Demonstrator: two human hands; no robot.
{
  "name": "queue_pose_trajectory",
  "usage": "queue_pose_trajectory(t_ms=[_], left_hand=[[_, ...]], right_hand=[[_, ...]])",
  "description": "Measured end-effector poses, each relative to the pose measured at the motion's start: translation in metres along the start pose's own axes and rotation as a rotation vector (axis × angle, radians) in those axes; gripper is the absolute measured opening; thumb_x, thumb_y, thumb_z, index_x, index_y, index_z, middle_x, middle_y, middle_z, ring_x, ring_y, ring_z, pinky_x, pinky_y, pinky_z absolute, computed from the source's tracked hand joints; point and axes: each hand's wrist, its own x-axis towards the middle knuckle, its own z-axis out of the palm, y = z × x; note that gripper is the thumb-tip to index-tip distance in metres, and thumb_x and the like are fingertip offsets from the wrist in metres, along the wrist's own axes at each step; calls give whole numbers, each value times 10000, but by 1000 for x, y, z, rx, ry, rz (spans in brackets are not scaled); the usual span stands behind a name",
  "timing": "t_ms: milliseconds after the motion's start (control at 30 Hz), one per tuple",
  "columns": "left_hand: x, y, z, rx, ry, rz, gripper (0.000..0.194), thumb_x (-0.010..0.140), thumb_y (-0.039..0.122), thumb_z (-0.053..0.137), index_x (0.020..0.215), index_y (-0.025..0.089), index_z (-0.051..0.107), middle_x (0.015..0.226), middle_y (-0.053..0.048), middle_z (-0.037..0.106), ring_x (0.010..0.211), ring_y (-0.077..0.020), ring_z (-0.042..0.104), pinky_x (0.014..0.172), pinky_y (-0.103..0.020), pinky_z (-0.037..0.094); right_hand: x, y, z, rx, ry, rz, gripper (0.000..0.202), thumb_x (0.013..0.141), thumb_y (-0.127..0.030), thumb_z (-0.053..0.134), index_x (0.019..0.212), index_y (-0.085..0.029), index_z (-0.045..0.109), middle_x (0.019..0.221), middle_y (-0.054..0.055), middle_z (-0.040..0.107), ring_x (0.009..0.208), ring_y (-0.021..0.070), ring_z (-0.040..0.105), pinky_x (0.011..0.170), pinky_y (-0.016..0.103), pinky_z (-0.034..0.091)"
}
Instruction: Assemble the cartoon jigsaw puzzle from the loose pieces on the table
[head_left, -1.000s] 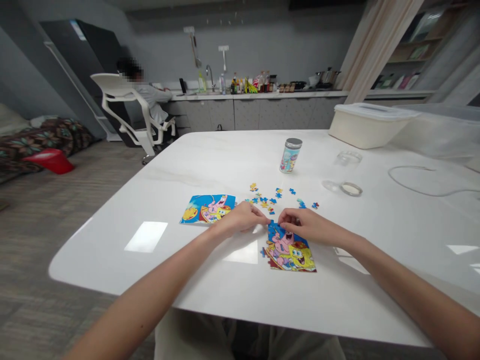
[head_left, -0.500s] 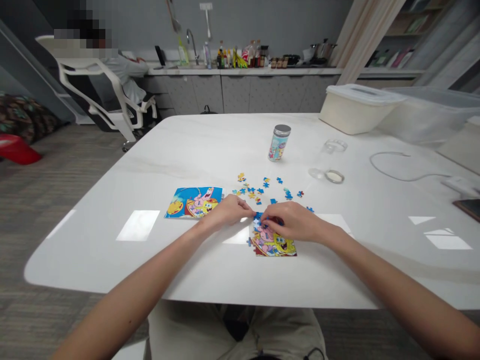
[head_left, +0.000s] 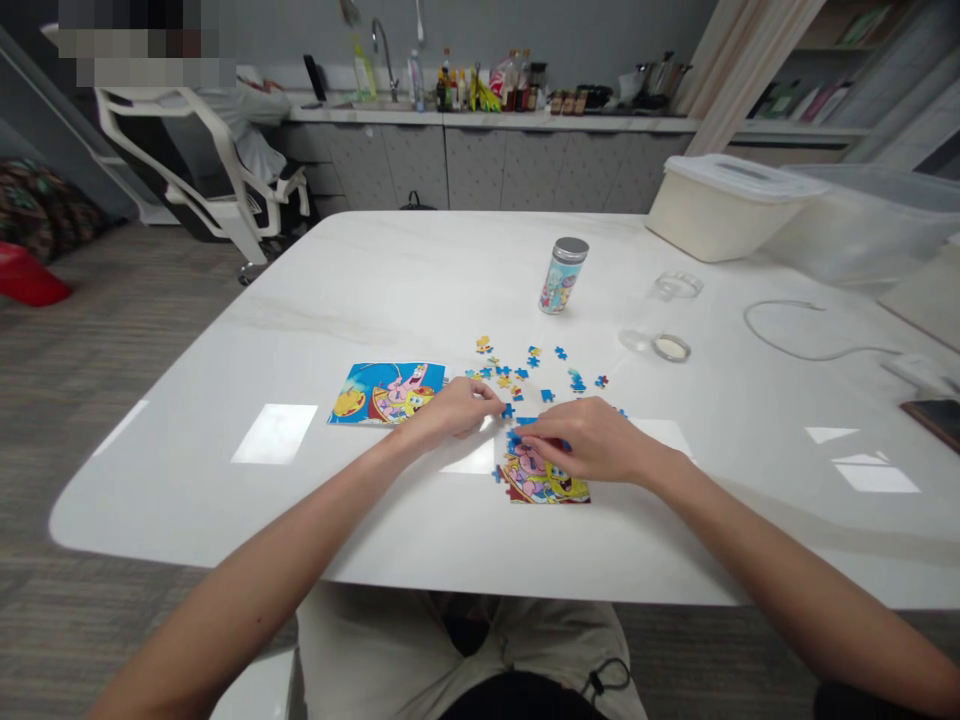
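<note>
My left hand (head_left: 466, 406) is pinched, with a blue jigsaw puzzle piece (head_left: 508, 411) at its fingertips, just above the partly assembled jigsaw puzzle (head_left: 551, 484). Over the upper part of that puzzle lies my right hand (head_left: 589, 437). Its thumb and finger close on a blue piece at the puzzle's upper left, and the hand hides some of the picture behind it. Loose jigsaw pieces (head_left: 503, 371) are scattered beyond both hands. A printed picture card (head_left: 388, 393) with the same cartoon figures lies left of my left hand.
A cartoon-printed can (head_left: 564, 276) with a metal lid stands farther back. Clear plastic rings (head_left: 678, 286), a round lid (head_left: 671, 347), a cable (head_left: 780, 345) and storage boxes (head_left: 739, 207) are to the right. A person sits in a white-framed chair (head_left: 176, 190) at back left.
My left hand has moved slightly up and away from the puzzle's corner, with a blue piece at its fingertips. My right hand stays over the puzzle. The view has tilted down slightly.
</note>
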Motion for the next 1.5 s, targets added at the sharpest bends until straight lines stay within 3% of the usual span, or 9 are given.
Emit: queue_pose_trajectory(t_ms=[200, 333, 467, 633, 700, 867, 1000, 1200, 1500], left_hand=[[-8, 5, -2, -20, -40, 211, 182, 799, 358, 621, 775, 179, 598, 436, 90, 328, 384, -50, 227, 434, -240, 136], [-11, 7, 1, 113, 30, 342, 224, 810, 393, 604, 785, 171, 617, 447, 97, 267, 418, -60, 221, 455, -241, 151], [-17, 10, -7, 445, 117, 454, 294, 849, 452, 540, 945, 188, 627, 466, 94, 285, 447, -87, 264, 493, -240, 200], [-44, 14, -20, 980, -87, 444, 226, 814, 401, 587, 901, 206, 662, 638, -9, 547, 683, -181, 540, 601, -254, 336], [-62, 10, -13, 1089, -73, 403, 185, 842, 323, 552, 918, 187, 651, 734, -49, 607, 716, -204, 577, 612, -272, 373], [-96, -29, 31, 997, 185, 468, 221, 901, 175, 400, 1048, 171, 564, 955, -83, 608, 878, -221, 599, 721, -328, 476], [-99, -60, 57, 898, 410, 508, 318, 920, 230, 408, 1222, 174, 492, 978, -87, 585, 880, -217, 581, 785, -373, 496], [-96, -64, 62, 951, 395, 506, 327, 932, 231, 384, 1210, 163, 543, 864, -70, 557, 785, -216, 558, 721, -373, 488], [-96, -64, 63, 995, 408, 513, 307, 928, 212, 391, 1176, 171, 566, 818, -57, 535, 734, -207, 530, 675, -358, 467]], right_hand=[[8, 0, -2, 83, 171, 198, 283, 904, -354, 452, 1068, -207, 630, 721, 7, 670, 618, 135, 586, 626, 274, 417], [13, -1, 8, 344, 137, 181, 230, 907, -335, 441, 845, -182, 601, 741, 9, 667, 629, 118, 608, 617, 246, 446], [16, 2, 4, 318, 175, 162, 243, 902, -327, 441, 759, -182, 575, 711, 6, 654, 617, 120, 591, 613, 247, 439], [4, 3, -22, 66, 149, 205, 257, 917, -293, 409, 809, -186, 617, 794, 44, 662, 725, 168, 596, 689, 306, 434], [-10, -5, -24, -38, 104, 179, 248, 922, -258, 401, 854, -184, 627, 866, 71, 666, 780, 193, 601, 724, 340, 445], [-51, -35, 16, -10, 247, -30, 259, 931, -165, 363, 1051, -167, 592, 1022, 115, 665, 993, 227, 594, 832, 398, 494], [-63, -42, 49, -101, 279, -140, 320, 896, -96, 393, 1142, -185, 577, 1198, 100, 639, 1184, 255, 518, 914, 454, 475], [-59, -38, 54, -201, 143, -124, 350, 914, -105, 381, 1206, -190, 554, 1328, 87, 561, 1260, 265, 454, 959, 470, 432], [-61, -39, 57, -216, 131, -128, 327, 909, -87, 376, 1175, -137, 559, 1312, 94, 573, 1234, 279, 466, 957, 469, 433]])
